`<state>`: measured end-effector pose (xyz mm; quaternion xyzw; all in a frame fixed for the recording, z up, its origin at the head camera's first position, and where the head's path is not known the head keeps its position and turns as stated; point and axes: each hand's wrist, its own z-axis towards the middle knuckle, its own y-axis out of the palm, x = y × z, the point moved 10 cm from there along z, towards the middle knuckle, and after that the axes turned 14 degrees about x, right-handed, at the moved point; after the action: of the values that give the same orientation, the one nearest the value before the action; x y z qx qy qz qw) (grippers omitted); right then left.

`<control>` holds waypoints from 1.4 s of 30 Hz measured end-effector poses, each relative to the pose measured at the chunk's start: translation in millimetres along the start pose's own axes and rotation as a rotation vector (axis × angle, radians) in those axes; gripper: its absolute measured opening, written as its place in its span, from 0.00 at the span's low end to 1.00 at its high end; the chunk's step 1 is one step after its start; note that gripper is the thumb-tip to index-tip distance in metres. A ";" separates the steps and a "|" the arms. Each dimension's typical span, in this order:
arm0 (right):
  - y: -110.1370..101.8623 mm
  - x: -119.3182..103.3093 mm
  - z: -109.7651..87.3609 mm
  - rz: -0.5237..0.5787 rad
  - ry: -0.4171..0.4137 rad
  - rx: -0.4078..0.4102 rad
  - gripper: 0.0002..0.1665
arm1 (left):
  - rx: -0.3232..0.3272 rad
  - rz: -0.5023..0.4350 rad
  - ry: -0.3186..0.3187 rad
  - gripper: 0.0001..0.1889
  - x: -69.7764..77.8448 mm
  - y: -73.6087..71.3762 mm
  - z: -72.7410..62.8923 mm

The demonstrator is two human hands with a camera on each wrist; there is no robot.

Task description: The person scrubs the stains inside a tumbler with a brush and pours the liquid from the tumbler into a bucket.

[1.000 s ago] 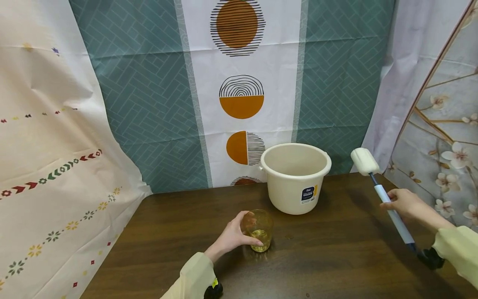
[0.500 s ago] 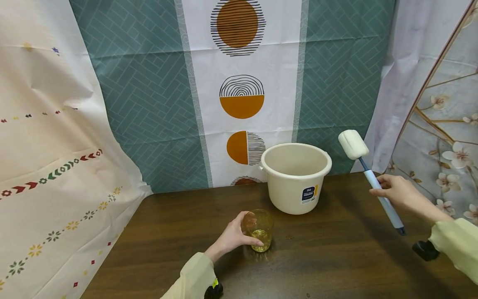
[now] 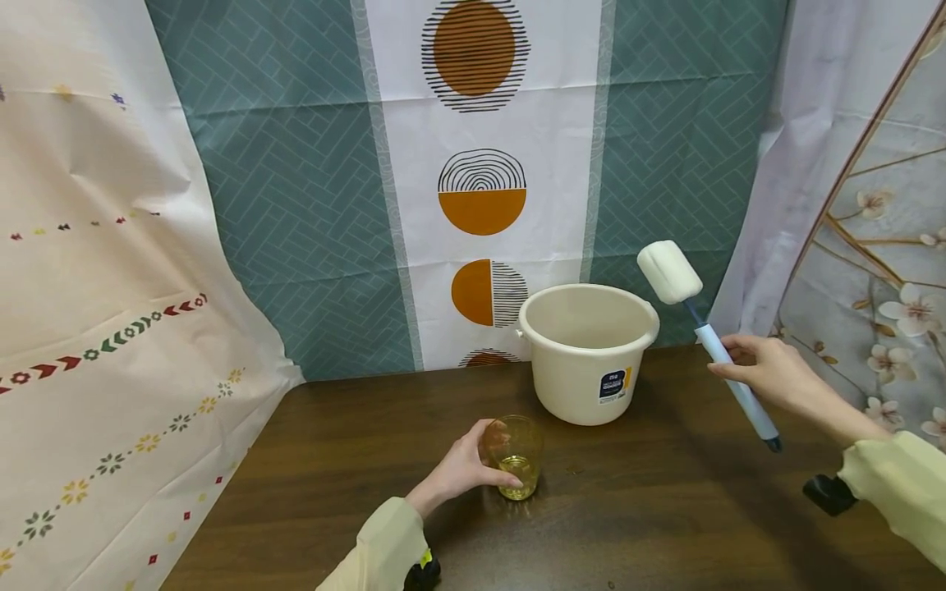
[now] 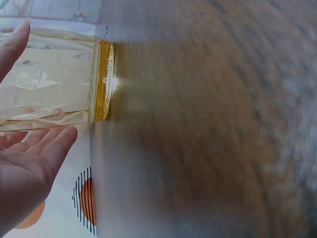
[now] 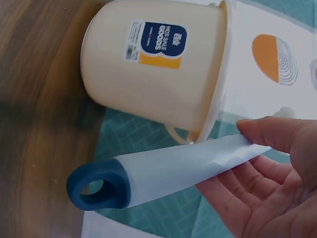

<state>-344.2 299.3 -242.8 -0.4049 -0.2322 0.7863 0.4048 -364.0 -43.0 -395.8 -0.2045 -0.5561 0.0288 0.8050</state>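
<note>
An amber glass stands upright on the table, and my left hand holds it round its side, thumb in front and fingers behind. In the left wrist view the glass looks see-through, its thick base on the wood. My right hand grips a sponge brush by its pale blue handle, raised above the table. The white sponge head tilts up and left, behind and above the bucket's right rim. In the right wrist view the handle's dark blue end loop shows; the sponge is out of that view.
A cream bucket with a label stands at the back of the brown wooden table, right of the glass. Patterned cloths hang behind it, a teal and white one at the back and others at both sides.
My right hand has moved left and slightly up with the sponge brush, bringing the sponge head nearer the bucket. My left hand and the glass have stayed in place.
</note>
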 end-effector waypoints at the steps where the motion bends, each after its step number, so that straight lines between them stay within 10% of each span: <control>1: -0.4 -3.1 0.5 -0.001 -0.008 0.009 0.21 | -0.003 -0.004 0.001 0.39 0.0 0.2 0.0; 16: 12.5 -45.4 0.2 0.089 -0.137 0.007 0.17 | 0.003 0.030 0.021 0.38 -0.7 -0.8 0.4; 23: 18.6 -65.7 -3.0 0.093 -0.232 0.029 0.16 | -0.017 0.004 0.013 0.35 33.0 -3.1 -9.0; 42: 30.6 -101.6 -15.4 0.005 -0.512 0.063 0.18 | -0.014 0.037 -0.002 0.34 33.6 -4.4 -11.0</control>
<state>-310.2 198.9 -227.1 -0.1801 -0.3015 0.8710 0.3435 -342.0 -41.1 -367.8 -0.2205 -0.5532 0.0398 0.8023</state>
